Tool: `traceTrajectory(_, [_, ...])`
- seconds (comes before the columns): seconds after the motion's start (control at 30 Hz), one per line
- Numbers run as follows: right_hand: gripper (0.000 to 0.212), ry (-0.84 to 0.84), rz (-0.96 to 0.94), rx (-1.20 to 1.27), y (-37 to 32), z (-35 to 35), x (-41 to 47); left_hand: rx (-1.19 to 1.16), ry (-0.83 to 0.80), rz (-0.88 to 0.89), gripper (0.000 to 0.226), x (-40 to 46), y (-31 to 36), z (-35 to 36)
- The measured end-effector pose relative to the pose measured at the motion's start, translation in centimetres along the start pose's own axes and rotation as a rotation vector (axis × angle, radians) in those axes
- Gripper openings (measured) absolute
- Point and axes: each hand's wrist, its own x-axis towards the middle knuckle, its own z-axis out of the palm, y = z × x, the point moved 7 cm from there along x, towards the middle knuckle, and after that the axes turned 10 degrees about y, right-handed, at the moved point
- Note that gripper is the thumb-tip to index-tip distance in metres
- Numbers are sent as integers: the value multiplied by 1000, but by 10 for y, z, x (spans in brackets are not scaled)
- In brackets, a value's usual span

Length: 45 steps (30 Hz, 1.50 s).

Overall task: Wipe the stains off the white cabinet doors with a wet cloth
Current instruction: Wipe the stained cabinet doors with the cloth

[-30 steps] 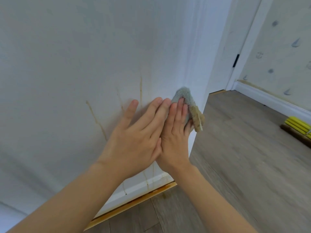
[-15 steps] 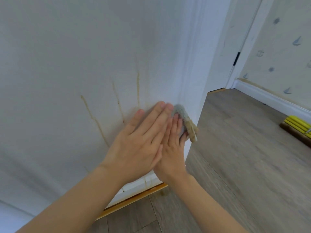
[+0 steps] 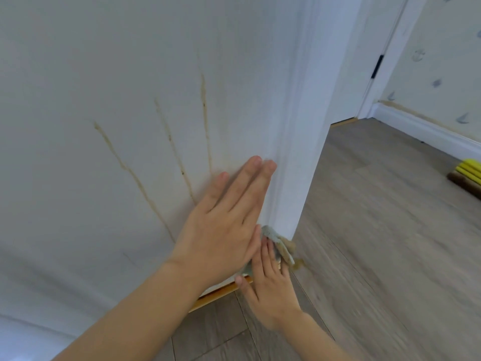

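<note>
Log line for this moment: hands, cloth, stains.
left hand flat on cabinet door | right hand presses cloth at door's bottom corner | three brown streaks unwiped

I see the left hand (image 3: 223,227) flat on the cabinet door (image 3: 104,100), right of the stains (image 3: 166,157). The right hand (image 3: 268,290) is below it, pressing the cloth (image 3: 279,243) at the door's lower corner (just above the floor (image 3: 377,243)).
</note>
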Motion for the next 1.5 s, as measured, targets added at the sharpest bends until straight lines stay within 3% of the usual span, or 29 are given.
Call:
traceTrajectory(0.2, [68,63,31,243,-13,-5,13,-73,-56,35,59,-9,22,19])
traceTrajectory(0.37, [71,-223,123,347,-1,27,-21,-79,-58,26,61,-11,22,24])
traceTrajectory(0.53, [97,-253,219,443,-3,36,-26,-71,-48,22,62,-12,23,27])
traceTrajectory(0.93, [96,-334,301,455,-6,39,-32,-33,-61,64,61,-11,23,23])
traceTrajectory(1.03, [104,-266,306,494,-13,34,-30,-62,-58,68,61,-10,22,19])
traceTrajectory(1.17, [88,-68,274,702,-29,8,-16,-97,18,74,60,-3,11,2])
traceTrajectory(1.27, [81,63,195,725,-38,-22,7,-79,91,76,58,5,-2,-18])
traceTrajectory(1.5, [70,355,-82,730,-81,-149,74,-45,286,-42,56,30,-64,-79])
